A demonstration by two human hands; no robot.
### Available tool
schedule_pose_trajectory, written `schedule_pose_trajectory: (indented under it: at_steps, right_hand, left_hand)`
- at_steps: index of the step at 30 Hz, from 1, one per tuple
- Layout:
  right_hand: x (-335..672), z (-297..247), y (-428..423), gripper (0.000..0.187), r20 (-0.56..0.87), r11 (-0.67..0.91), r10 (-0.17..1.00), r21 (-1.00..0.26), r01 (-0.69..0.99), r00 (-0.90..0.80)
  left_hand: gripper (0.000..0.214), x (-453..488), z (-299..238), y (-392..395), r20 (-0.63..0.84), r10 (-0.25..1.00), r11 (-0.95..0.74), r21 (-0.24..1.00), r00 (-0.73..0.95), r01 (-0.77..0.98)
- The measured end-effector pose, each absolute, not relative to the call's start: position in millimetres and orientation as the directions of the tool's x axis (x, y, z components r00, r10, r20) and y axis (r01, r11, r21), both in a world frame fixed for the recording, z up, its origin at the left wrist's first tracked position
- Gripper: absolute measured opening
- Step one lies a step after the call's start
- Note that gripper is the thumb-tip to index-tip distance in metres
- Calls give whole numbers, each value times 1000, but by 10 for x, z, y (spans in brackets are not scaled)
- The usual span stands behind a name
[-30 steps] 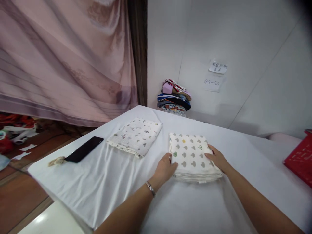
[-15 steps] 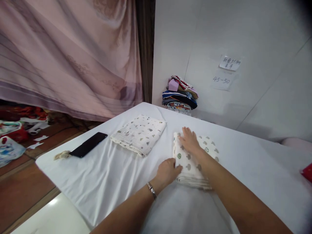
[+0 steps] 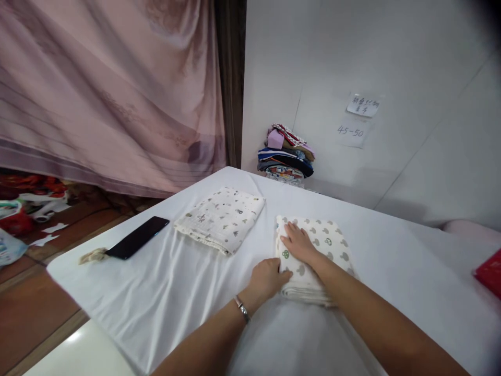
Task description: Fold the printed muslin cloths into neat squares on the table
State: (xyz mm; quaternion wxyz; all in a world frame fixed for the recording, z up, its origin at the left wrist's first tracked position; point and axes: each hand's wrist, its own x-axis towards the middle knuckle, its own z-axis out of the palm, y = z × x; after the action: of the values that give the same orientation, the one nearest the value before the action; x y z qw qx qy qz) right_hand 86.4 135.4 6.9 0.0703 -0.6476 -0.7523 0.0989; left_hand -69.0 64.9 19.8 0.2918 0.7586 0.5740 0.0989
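Note:
A folded white muslin cloth [image 3: 338,243] with grey and green mushroom prints lies on the white-covered table in front of me. My right hand [image 3: 300,244] rests flat on its top near the upper left, fingers stretched out. At the cloth's near left edge is my left hand [image 3: 268,278], its thumb over the top and its fingers bent against the side, closed on the edge. The fingertips there are partly hidden. To the left lies a second folded white cloth [image 3: 221,219] with small animal and plant prints, touched by neither hand.
A black phone [image 3: 139,237] with a beige strap lies on the table's left side. Behind the table is a stack of folded clothes [image 3: 285,154]. A pink curtain [image 3: 117,104] hangs at left. A red object [image 3: 489,274] sits at the right edge.
My right hand has slid a little toward me across the mushroom-print cloth, showing more of its far edge. My left hand stays at the cloth's edge. The view has shifted slightly.

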Motion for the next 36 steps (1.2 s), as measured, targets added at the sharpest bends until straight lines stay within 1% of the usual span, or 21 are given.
schedule_pose_trajectory:
  at_steps: [2, 4, 6, 8, 9, 11, 14, 16, 19, 21, 23, 25, 28, 30, 31, 33, 34, 35, 36]
  right_hand:
    - [993, 56, 1096, 54, -12, 219, 973, -248, 944, -229]
    - [1199, 38, 794, 53, 18, 268, 962, -230, 936, -271]
    - [1455, 12, 493, 52, 72, 234, 972, -195, 952, -224]
    - [1718, -33, 231, 50, 155, 125, 983, -191, 974, -96]
    - [1837, -65, 121, 50, 185, 53, 983, -226, 973, -11]
    - [2026, -139, -49, 54, 188, -89, 967, -375, 923, 170]
    - [2167, -231, -182, 64, 82, -234, 921, -665, 709, 381]
    - [2177, -249, -197, 70, 6, -265, 895, -796, 544, 445]
    - [2093, -220, -145, 72, -66, -268, 885, -881, 390, 460]
    - [1976, -197, -95, 72, -56, -246, 883, -901, 358, 465]
    - [1838, -196, -66, 71, -7, -210, 887, -896, 391, 461]
    - [1729, -215, -75, 70, 36, -181, 906, -868, 463, 421]
    - [1713, -214, -126, 69, 50, -151, 947, -802, 578, 317]
    - [1780, -144, -136, 69, 87, -140, 952, -729, 670, 294]
    - [1812, -86, -124, 69, 131, -127, 948, -681, 721, 291]
    - [1829, 50, -77, 67, 257, -62, 934, -570, 819, 250]
    - [1807, 108, -49, 65, 316, -9, 928, -507, 862, 196]
    - [1765, 148, -26, 63, 357, 61, 927, -438, 897, 112]
    - [1709, 161, -10, 62, 372, 148, 928, -366, 919, -1]
  left_hand:
    - [25, -692, 185, 647, -163, 934, -173, 570, 317, 803]
    - [24, -691, 173, 650, -140, 944, -160, 597, 299, 786]
    - [26, -692, 165, 654, -135, 952, -129, 637, 274, 760]
    - [31, -697, 158, 659, -148, 953, -94, 683, 263, 724]
    - [34, -702, 153, 662, -155, 951, -82, 706, 266, 703]
    - [41, -712, 142, 665, -172, 944, -62, 743, 280, 666]
    - [55, -715, 130, 658, -219, 935, -12, 768, 280, 641]
    - [64, -700, 134, 643, -257, 929, 29, 765, 265, 643]
    - [71, -664, 169, 639, -282, 922, 46, 759, 264, 649]
    - [70, -656, 207, 676, -260, 926, 19, 757, 274, 654]
    - [69, -686, 245, 749, -217, 945, -11, 728, 246, 685]
    - [70, -761, 275, 830, -190, 965, -6, 676, 182, 737]
    - [66, -906, 308, 892, -233, 958, 23, 642, 166, 766]
    - [64, -958, 333, 880, -234, 956, 4, 615, 178, 788]
    - [63, -957, 345, 864, -187, 967, -30, 586, 171, 809]
    - [60, -897, 354, 821, 11, 984, -159, 510, 179, 845]
    - [57, -844, 344, 794, 138, 966, -258, 470, 218, 844]
    - [54, -786, 322, 763, 254, 923, -374, 426, 288, 824]
    - [52, -730, 286, 728, 338, 860, -495, 378, 382, 782]
